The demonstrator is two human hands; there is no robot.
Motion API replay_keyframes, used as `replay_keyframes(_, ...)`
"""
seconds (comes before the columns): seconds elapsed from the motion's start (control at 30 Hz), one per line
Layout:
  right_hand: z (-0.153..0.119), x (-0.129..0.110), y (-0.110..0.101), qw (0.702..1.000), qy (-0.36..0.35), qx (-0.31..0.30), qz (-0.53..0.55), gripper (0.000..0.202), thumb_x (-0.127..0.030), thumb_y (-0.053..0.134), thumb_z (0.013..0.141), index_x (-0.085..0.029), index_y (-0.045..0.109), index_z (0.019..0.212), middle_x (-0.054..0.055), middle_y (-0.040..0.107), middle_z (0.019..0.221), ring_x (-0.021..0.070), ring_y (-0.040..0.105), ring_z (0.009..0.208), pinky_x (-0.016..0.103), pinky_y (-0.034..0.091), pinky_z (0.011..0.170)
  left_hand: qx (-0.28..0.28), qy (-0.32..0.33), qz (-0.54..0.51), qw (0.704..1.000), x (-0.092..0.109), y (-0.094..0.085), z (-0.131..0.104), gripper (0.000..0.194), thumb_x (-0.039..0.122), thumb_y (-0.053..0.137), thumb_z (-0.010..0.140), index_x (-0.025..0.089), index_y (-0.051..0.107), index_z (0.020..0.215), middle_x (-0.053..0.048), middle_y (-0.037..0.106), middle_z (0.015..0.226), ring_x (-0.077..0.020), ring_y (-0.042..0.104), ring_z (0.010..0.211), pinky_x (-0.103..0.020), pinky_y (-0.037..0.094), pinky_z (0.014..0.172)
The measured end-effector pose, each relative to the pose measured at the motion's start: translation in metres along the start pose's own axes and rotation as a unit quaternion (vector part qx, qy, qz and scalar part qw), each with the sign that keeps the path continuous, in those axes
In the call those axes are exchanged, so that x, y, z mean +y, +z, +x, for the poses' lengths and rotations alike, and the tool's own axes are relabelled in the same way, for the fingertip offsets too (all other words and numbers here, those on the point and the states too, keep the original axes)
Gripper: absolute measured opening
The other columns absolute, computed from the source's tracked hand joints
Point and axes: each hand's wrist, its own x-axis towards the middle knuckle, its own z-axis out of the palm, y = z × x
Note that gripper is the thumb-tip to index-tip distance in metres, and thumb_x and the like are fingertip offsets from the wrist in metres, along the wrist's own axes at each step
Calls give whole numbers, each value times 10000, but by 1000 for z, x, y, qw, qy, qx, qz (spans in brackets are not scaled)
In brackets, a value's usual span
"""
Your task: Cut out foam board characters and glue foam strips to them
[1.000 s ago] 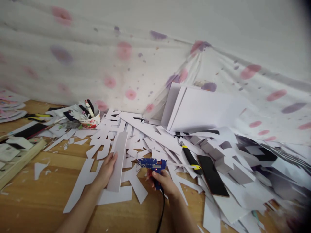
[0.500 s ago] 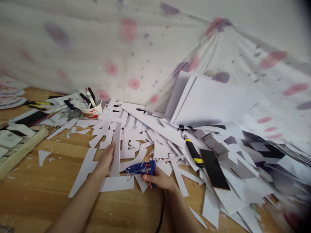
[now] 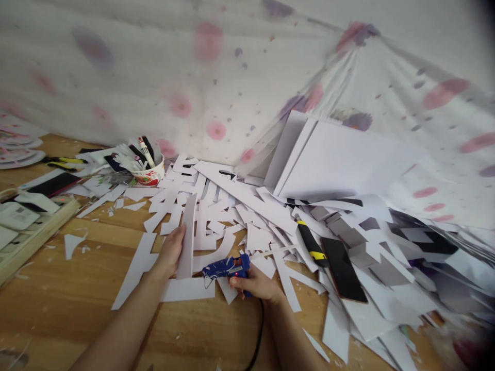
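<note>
My left hand (image 3: 172, 250) grips a narrow strip of white foam board (image 3: 187, 238), held on edge and tilted upright. In my right hand (image 3: 256, 283) is a blue glue gun (image 3: 226, 267), its nozzle pointing left at the strip's lower edge. Whether the tip touches the strip I cannot tell. A small red light glows on the gun, a white glue stick (image 3: 273, 251) sticks out of its back, and a black cord (image 3: 260, 335) runs down from it. Beneath the strip a flat white piece (image 3: 189, 290) lies on the wooden table (image 3: 201, 335).
White offcuts (image 3: 259, 239) cover the table's middle and right. A yellow-black utility knife (image 3: 311, 241) and a black phone (image 3: 343, 270) lie among them. Large white boards (image 3: 332, 159) lean at the back. A cup of pens (image 3: 150, 175) and a power strip (image 3: 42, 234) stand left.
The whole view has shifted slightly. Both hands keep their holds, and the glue gun stays beside the strip's lower edge.
</note>
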Motion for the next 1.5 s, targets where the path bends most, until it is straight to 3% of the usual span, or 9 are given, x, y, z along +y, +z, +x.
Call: replay_keyframes(1.5,2,8,-2,1000,-3,1,11,421,-527,667,669,-160,555,843,-36,487,653,57,454,466,192,398,410,-6,-2,-3,1000,-1,0,0,421,532,655,614,169,629,826,-37,689,798,-196,628,763,-305,483,717)
